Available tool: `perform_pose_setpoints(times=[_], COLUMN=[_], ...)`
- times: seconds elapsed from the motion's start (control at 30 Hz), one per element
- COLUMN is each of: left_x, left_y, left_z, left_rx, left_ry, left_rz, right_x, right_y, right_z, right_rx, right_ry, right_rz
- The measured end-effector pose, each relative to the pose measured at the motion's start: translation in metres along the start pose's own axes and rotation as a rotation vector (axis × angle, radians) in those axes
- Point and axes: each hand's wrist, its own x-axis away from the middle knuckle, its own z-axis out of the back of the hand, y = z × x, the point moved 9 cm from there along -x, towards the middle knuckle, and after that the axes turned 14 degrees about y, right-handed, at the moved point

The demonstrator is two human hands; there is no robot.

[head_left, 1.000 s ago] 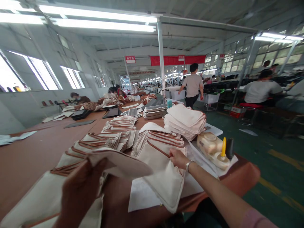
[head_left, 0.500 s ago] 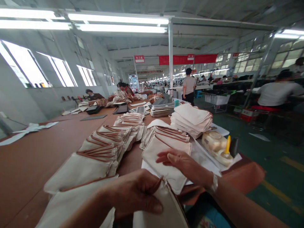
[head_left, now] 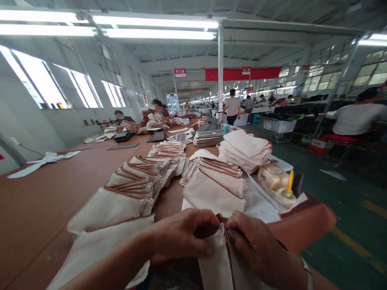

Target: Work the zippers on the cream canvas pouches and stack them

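Observation:
Low in the middle of the view, a cream fabric piece with a brown edge [head_left: 214, 259] is held up between my two hands. My left hand [head_left: 184, 233] pinches its top left corner, thumb in front. On the other side, my right hand [head_left: 256, 243] grips the top near the brown edge, its fingertips almost meeting those of the left. Just beyond lies a fanned stack of similar cream pieces [head_left: 211, 193]. A long row of overlapping cream pieces [head_left: 105, 209] runs along the left, its nearest piece partly behind my left forearm.
A taller pile of cream pieces [head_left: 244, 149] stands at right. Beside it sits a plastic container [head_left: 273, 181] with a yellow-handled tool [head_left: 289, 182]. Dark flat pieces [head_left: 208, 139] lie farther back on the brown table [head_left: 39, 201]. Several people work beyond; one [head_left: 232, 108] stands in the aisle.
My right hand has come down from above the middle stack and closed on the fabric piece beside my left hand. The view has shifted slightly. A person in the aisle has moved farther off.

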Motion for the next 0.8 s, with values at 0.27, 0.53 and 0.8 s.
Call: perform_pose_setpoints(times=[0.27, 0.53, 0.8], left_x=[-0.009, -0.014, -0.016], left_y=[-0.027, -0.036, -0.016], left_z=[-0.024, -0.03, -0.022], left_rx=[0.389, 0.459, -0.066], left_ry=[0.087, 0.086, 0.168], left_rz=[0.116, 0.225, 0.123], right_x=[0.012, 0.022, 0.01], right_y=[0.021, 0.041, 0.031], right_z=[-0.003, -0.013, -0.017], right_rx=[-0.286, -0.634, -0.464], right_ry=[-0.033, -0.069, -0.166], right_rz=[-0.36, -0.633, -0.586])
